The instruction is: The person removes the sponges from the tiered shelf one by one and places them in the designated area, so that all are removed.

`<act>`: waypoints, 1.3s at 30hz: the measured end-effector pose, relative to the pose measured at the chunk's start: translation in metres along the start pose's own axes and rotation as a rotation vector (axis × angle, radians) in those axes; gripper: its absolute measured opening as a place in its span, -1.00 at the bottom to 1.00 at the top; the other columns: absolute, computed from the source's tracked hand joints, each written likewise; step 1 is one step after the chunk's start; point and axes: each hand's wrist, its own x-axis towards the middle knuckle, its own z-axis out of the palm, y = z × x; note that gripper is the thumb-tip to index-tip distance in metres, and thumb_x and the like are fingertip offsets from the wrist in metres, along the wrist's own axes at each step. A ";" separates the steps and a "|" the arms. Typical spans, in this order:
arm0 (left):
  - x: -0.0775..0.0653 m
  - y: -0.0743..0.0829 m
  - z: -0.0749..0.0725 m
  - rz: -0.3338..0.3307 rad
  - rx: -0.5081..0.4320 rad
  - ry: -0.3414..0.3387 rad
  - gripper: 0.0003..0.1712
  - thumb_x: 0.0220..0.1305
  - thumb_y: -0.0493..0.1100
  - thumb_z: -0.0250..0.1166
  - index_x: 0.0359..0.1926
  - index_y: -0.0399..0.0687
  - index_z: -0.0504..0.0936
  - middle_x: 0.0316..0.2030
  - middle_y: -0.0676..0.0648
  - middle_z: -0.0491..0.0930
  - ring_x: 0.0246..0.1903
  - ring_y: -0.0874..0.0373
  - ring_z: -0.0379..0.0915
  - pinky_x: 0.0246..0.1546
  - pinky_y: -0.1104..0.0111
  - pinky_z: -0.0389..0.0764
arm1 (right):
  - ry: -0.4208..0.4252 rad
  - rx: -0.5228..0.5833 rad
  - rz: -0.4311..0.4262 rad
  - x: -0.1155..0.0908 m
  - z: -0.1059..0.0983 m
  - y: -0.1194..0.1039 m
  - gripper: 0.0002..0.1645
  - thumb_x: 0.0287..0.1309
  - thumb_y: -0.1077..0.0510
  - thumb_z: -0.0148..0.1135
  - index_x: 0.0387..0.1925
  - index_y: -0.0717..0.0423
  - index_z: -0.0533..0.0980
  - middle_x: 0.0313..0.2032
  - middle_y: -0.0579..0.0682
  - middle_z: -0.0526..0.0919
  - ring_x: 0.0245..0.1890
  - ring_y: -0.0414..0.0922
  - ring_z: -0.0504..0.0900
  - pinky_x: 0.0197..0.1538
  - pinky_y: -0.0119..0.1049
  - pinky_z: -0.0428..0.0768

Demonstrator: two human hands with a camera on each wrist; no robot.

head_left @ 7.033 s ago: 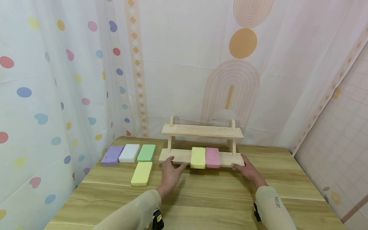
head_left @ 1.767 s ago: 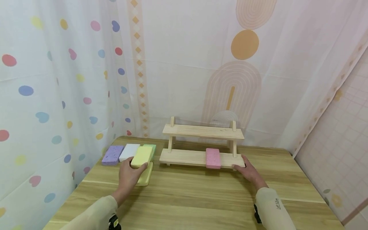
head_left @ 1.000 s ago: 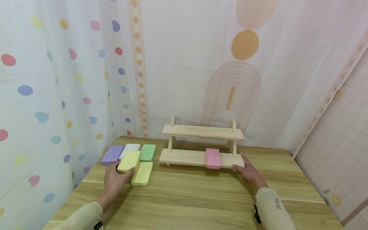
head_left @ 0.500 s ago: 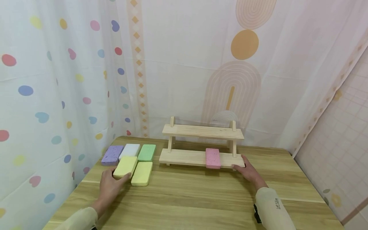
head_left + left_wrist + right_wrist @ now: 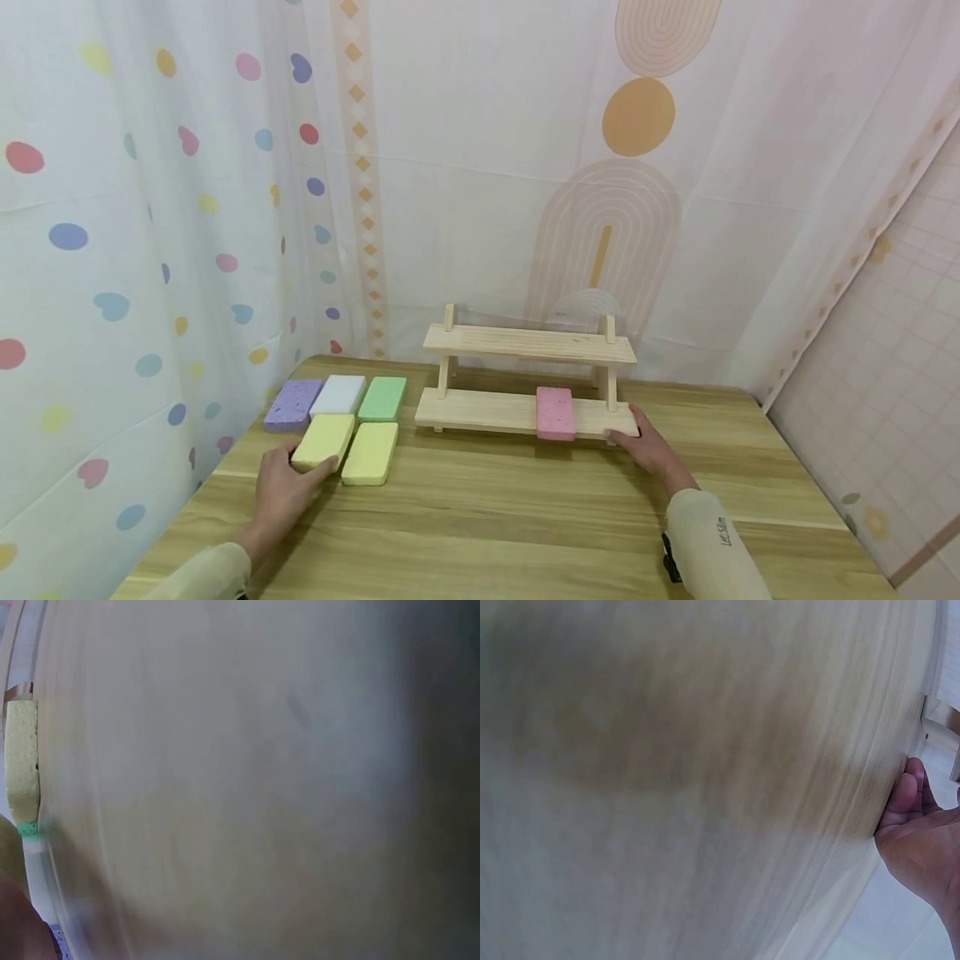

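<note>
My left hand (image 5: 281,492) pinches a yellow sponge (image 5: 324,440) between thumb and fingers, low over the table at the left. Right beside it lies a second yellow sponge (image 5: 371,454). Behind these two, a purple sponge (image 5: 292,404), a white sponge (image 5: 339,395) and a green sponge (image 5: 383,398) form a row. A two-tier wooden shelf (image 5: 472,408) stands at the back middle, with one pink sponge (image 5: 555,413) on its lower board. My right hand (image 5: 652,446) grips the right end of that board, thumb at the front edge. The left wrist view catches only part of the left hand (image 5: 22,930).
The shelf's upper board (image 5: 525,342) rises behind the lower one. The wood-grain table (image 5: 525,525) reaches back to a patterned curtain (image 5: 480,233). A dotted curtain (image 5: 150,333) hangs along the left edge, and a tiled-pattern sheet (image 5: 900,333) along the right.
The yellow sponge that lay beside the pink one on the lower board was taken by my left hand, carried left and lowered in front of the white sponge. My right hand has stayed put.
</note>
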 end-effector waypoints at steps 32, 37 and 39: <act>-0.006 -0.003 -0.003 -0.094 0.057 -0.089 -0.17 0.16 0.04 0.45 0.16 -0.61 0.41 -0.05 -0.49 0.50 -0.04 -0.31 0.39 0.02 -0.08 0.40 | -0.002 -0.009 0.005 -0.003 -0.001 -0.002 0.18 0.33 -0.22 0.16 0.55 0.19 -0.33 0.49 0.42 -0.20 0.47 0.35 -0.19 0.39 0.29 -0.07; -0.006 -0.001 -0.006 -0.123 0.057 -0.065 0.00 0.18 0.06 0.43 0.28 -0.68 0.23 0.07 -0.59 0.39 0.10 -0.44 0.30 0.15 -0.19 0.31 | 0.003 -0.009 0.001 -0.001 -0.001 0.000 0.18 0.32 -0.23 0.16 0.55 0.19 -0.33 0.49 0.41 -0.20 0.47 0.34 -0.19 0.40 0.29 -0.07; -0.005 0.000 -0.007 -0.132 0.052 -0.065 0.00 0.20 0.08 0.42 0.29 -0.66 0.23 0.08 -0.59 0.38 0.11 -0.44 0.29 0.15 -0.20 0.30 | 0.004 -0.007 0.004 -0.001 0.000 0.000 0.19 0.32 -0.24 0.17 0.56 0.18 -0.32 0.50 0.40 -0.20 0.47 0.33 -0.19 0.40 0.28 -0.06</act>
